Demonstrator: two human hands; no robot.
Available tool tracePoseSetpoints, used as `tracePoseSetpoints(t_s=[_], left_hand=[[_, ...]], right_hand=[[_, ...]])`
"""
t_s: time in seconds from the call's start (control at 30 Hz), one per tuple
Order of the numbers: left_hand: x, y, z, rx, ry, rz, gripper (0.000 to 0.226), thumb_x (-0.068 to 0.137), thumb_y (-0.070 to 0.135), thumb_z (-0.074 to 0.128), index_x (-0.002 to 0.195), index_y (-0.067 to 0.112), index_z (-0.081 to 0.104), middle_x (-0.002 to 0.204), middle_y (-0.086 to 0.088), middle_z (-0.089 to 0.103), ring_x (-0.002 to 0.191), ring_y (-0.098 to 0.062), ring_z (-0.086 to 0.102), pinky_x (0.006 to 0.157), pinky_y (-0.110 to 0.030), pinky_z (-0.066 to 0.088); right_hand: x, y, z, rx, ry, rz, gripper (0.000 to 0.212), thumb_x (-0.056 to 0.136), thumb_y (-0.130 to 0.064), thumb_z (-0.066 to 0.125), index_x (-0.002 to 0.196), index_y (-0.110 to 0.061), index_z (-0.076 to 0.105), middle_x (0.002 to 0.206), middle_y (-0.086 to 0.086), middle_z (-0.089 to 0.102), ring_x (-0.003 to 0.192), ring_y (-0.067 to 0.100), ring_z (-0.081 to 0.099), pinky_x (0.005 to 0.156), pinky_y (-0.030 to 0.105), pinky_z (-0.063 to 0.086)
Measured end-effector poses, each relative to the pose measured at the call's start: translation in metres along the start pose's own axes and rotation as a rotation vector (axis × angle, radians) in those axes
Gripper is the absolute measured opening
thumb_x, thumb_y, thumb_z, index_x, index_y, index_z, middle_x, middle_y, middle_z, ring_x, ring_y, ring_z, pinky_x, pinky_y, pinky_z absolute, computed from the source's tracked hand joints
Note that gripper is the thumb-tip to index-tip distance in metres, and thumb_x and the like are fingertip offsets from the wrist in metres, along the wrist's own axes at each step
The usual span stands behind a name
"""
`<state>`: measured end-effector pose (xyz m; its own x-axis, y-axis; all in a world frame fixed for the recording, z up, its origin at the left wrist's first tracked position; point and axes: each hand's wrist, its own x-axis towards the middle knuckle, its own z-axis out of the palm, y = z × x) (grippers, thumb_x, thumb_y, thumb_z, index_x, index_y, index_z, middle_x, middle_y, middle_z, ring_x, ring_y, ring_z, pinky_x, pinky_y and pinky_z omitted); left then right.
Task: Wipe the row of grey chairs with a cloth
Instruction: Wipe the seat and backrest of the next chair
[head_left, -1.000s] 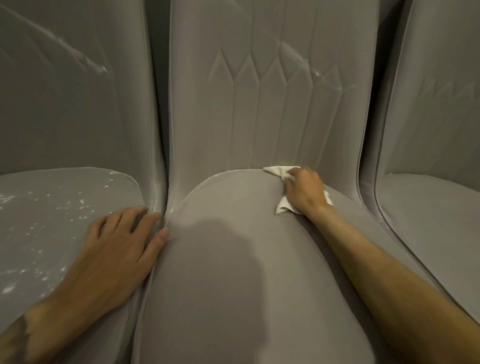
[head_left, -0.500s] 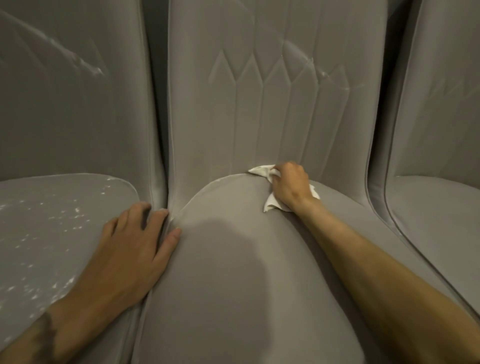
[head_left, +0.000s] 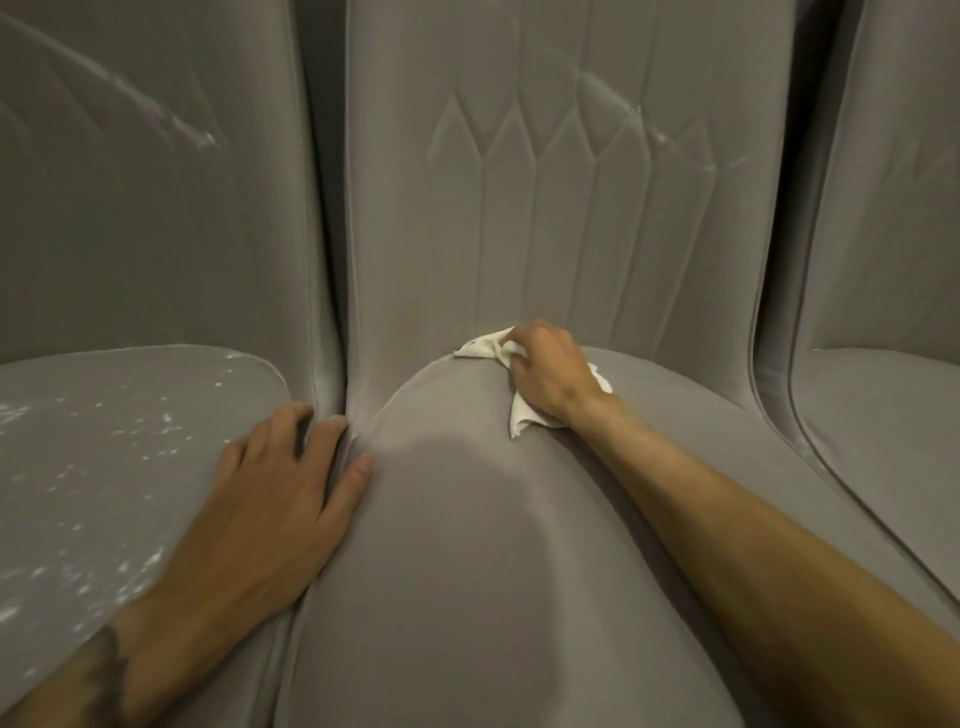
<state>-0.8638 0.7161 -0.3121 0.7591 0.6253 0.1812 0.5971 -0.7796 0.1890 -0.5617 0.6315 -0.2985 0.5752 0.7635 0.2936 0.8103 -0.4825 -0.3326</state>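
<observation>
**Wiping the back seam of the middle chair**

We hold the white cloth (head_left: 480, 349) bunched under our right hand (head_left: 550, 382), with the fingers curled round it. It is pressed into the crease where the middle chair's seat (head_left: 441, 561) meets its backrest (head_left: 519, 218). One corner of the cloth pokes out to the left of the knuckles, and a loose tail lies just below the wrist.

Our left hand (head_left: 275, 499) holds nothing. It lies flat with the fingers spread, braced across the gap between the left chair's seat (head_left: 93, 467) and the middle seat, the thumb resting on the middle seat's edge.

We judge that the step in hand is the rear of the middle seat, along the seam. The part of that seat we can see looks free of marks, though a shadow covers the near part. A pale streak (head_left: 641, 122) shows high on the right of the middle backrest. The left chair carries scattered pale specks (head_left: 156, 415) on its seat and a streak on its back, so we take it as not yet wiped. Only a slice of the right chair (head_left: 883, 415) is in view, and we cannot tell its state.

The next move calls for firm pressure as we draw the cloth along the crease, so the fabric gets down into the fold rather than skating over it. After that comes a reach up the backrest to the streak. The loose tails could fold under, so it would help to gather the cloth again first. The left hand will have to lift off before the speckled seat gets its turn.
</observation>
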Motion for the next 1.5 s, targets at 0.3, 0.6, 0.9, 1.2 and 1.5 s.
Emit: tracePoseSetpoints(t_s=[0.3,0.6,0.9,1.2,1.5], left_hand=[[0.001,0.001,0.002,0.014,0.000,0.004,0.062,0.099,0.064,0.015,0.135,0.027,0.050,0.140,-0.009,0.045,0.129,-0.030,0.048,0.109,-0.046,0.037],[0.000,0.000,0.000,0.000,-0.007,0.006,0.065,0.099,0.065,0.017,0.136,0.025,0.053,0.138,-0.009,0.047,0.128,-0.030,0.050,0.107,-0.048,0.040],[0.001,-0.001,0.005,0.006,-0.004,0.003,0.061,0.100,0.065,0.015,0.138,0.029,0.047,0.145,-0.006,0.043,0.133,-0.026,0.046,0.112,-0.044,0.037],[0.000,-0.004,0.007,0.014,0.009,-0.007,0.060,0.103,0.064,0.014,0.140,0.029,0.046,0.146,-0.006,0.042,0.135,-0.025,0.044,0.115,-0.043,0.034],[-0.001,0.000,0.004,-0.020,0.023,0.004,0.056,0.106,0.056,0.012,0.143,0.029,0.044,0.149,-0.005,0.038,0.137,-0.024,0.041,0.116,-0.041,0.031]], right_hand=[[0.002,0.004,0.000,-0.161,0.072,0.208,0.026,0.093,-0.006,0.044,0.108,0.004,0.064,0.120,0.026,0.059,0.112,0.041,0.053,0.095,0.042,0.036],[-0.009,-0.027,-0.002,-0.055,-0.071,-0.149,0.035,0.097,-0.010,0.046,0.123,-0.018,0.068,0.130,0.009,0.062,0.122,0.028,0.056,0.102,0.036,0.042],[-0.017,-0.071,0.019,0.125,-0.094,-0.245,0.043,0.078,0.003,0.048,0.095,-0.025,0.077,0.109,0.002,0.071,0.106,0.026,0.062,0.095,0.029,0.045],[-0.006,-0.060,0.018,0.059,-0.020,-0.144,0.041,0.077,0.009,0.046,0.092,-0.017,0.075,0.106,0.009,0.068,0.100,0.029,0.060,0.084,0.029,0.040],[-0.012,-0.052,0.007,0.009,-0.108,-0.303,0.032,0.081,0.005,0.048,0.097,-0.011,0.071,0.115,0.006,0.067,0.109,0.026,0.060,0.091,0.034,0.045]])
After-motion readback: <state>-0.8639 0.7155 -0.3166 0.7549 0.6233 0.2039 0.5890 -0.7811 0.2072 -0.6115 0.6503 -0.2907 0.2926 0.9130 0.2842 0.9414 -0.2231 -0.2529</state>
